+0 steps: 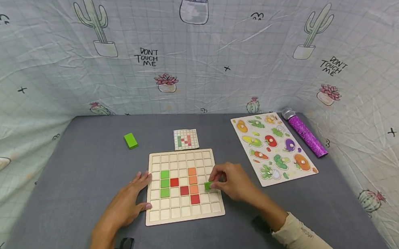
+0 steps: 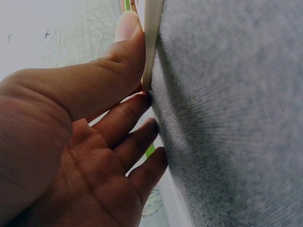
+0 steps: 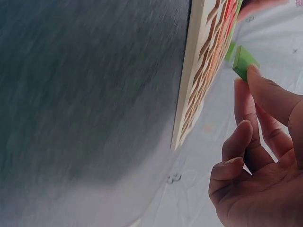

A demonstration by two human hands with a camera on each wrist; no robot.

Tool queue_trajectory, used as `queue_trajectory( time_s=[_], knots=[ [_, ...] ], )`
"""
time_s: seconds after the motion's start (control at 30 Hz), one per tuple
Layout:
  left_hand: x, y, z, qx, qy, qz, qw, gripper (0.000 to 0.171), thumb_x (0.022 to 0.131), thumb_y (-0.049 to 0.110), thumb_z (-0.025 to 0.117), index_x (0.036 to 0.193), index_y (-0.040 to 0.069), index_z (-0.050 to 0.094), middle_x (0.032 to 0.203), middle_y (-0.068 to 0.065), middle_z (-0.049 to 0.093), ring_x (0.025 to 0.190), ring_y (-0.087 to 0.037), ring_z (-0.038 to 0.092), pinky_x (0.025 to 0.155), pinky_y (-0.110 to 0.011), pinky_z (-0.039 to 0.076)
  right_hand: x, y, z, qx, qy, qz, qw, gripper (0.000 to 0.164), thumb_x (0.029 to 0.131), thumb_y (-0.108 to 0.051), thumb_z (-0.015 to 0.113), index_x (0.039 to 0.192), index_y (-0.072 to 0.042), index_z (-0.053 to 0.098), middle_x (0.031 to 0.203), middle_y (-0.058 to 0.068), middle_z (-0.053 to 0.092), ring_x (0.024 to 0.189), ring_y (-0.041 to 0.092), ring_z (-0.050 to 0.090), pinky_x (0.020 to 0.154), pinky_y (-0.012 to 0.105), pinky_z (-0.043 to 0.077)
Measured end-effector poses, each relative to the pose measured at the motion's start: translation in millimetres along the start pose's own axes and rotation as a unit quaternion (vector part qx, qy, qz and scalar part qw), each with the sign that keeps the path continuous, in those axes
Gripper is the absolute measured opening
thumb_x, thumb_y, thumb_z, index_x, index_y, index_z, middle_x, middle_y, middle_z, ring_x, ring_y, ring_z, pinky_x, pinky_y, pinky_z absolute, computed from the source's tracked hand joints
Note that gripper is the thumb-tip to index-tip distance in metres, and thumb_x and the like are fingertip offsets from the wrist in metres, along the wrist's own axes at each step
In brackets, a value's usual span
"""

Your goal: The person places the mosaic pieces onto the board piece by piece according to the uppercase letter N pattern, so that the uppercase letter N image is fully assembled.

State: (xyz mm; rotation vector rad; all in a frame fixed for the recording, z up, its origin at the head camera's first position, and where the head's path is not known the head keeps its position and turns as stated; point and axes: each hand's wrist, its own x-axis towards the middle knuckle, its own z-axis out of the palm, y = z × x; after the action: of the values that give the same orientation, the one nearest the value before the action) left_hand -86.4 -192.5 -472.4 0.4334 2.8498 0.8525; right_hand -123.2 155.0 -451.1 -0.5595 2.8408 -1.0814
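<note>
A wooden grid board point(image 1: 185, 212) lies flat on the table with several green, red and orange square tiles set in its cells. Between thumb and fingertips, my right hand point(image 1: 235, 182) pinches a green tile point(image 3: 244, 63). In the head view that tile appears over the board's right side; the right wrist view shows it held above the surface. My left hand point(image 1: 127, 203) rests along the board's left edge, fingers extended, with the thumb point(image 2: 127, 28) touching the rim. Just behind the board lies a small pattern card point(image 1: 185, 139) with a similar coloured grid.
A green block point(image 1: 130, 141) lies on the grey table point(image 1: 63, 187) at the back left. To the right are a vegetable picture board point(image 1: 268, 176) and a glittery purple microphone point(image 1: 306, 135). Patterned cloth point(image 1: 192, 60) surrounds the back and sides.
</note>
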Motion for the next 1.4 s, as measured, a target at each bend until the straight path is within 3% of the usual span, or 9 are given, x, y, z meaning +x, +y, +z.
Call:
queue_trajectory(
  time_s=[0.27, 0.57, 0.77, 0.87, 1.13, 1.4],
  knots=[
    [-0.8, -1.4, 0.7, 0.000, 0.002, 0.007, 1.0000, 0.091, 0.081, 0.006, 0.090, 0.160, 0.001, 0.045, 0.169, -0.020, 0.039, 0.159, -0.048, 0.032, 0.121, -0.069, 0.035, 3.5, -20.0, 18.1, 0.017, -0.012, -0.019, 1.000, 0.023, 0.077, -0.016, 0.096, 0.079, -0.023, 0.074, 0.073, -0.014, 0.068, 0.064, 0.007, 0.051, 0.059, 0.023, 0.042],
    [-1.1, -1.9, 1.2, -0.002, 0.004, 0.017, 0.9998, 0.090, 0.082, 0.006, 0.089, 0.160, 0.001, 0.045, 0.169, -0.020, 0.040, 0.158, -0.048, 0.033, 0.120, -0.069, 0.036, 8.1, -39.9, 38.2, 0.028, -0.042, -0.010, 0.999, 0.023, 0.080, -0.017, 0.095, 0.079, -0.025, 0.074, 0.071, -0.014, 0.064, 0.075, 0.014, 0.055, 0.060, 0.023, 0.041],
    [-0.7, -1.4, 0.8, -0.001, 0.002, 0.011, 0.9999, 0.091, 0.082, 0.007, 0.090, 0.161, 0.001, 0.044, 0.170, -0.020, 0.039, 0.158, -0.048, 0.031, 0.120, -0.070, 0.035, 10.8, -51.4, 49.6, 0.032, -0.053, -0.004, 0.998, 0.021, 0.081, -0.017, 0.095, 0.081, -0.025, 0.075, 0.070, -0.014, 0.065, 0.076, 0.009, 0.060, 0.062, 0.021, 0.045],
    [-0.6, -1.7, 1.1, 0.001, 0.001, 0.008, 1.0000, 0.091, 0.082, 0.007, 0.090, 0.161, 0.002, 0.044, 0.170, -0.021, 0.038, 0.158, -0.048, 0.031, 0.120, -0.070, 0.035, 12.3, -58.8, 54.4, 0.020, -0.051, -0.006, 0.998, 0.021, 0.081, -0.017, 0.094, 0.079, -0.024, 0.075, 0.069, -0.014, 0.065, 0.077, 0.008, 0.061, 0.065, 0.020, 0.045],
    [-1.2, -4.1, 2.1, -0.002, 0.004, 0.017, 0.9999, 0.089, 0.083, 0.007, 0.089, 0.160, 0.002, 0.045, 0.169, -0.020, 0.039, 0.158, -0.049, 0.032, 0.120, -0.070, 0.036, 17.9, -74.9, 72.7, -0.040, -0.046, 0.006, 0.998, 0.025, 0.080, -0.017, 0.094, 0.074, -0.026, 0.072, 0.064, -0.017, 0.061, 0.072, 0.000, 0.052, 0.059, 0.019, 0.041],
    [-1.3, -4.1, 3.3, 0.001, 0.014, 0.031, 0.9994, 0.087, 0.083, 0.008, 0.089, 0.158, 0.001, 0.048, 0.167, -0.021, 0.043, 0.157, -0.048, 0.035, 0.118, -0.069, 0.039, 26.1, -85.5, 86.9, -0.076, -0.030, 0.000, 0.997, 0.027, 0.079, -0.019, 0.095, 0.071, -0.026, 0.070, 0.061, -0.016, 0.057, 0.068, 0.003, 0.046, 0.055, 0.020, 0.038]
  ],
)
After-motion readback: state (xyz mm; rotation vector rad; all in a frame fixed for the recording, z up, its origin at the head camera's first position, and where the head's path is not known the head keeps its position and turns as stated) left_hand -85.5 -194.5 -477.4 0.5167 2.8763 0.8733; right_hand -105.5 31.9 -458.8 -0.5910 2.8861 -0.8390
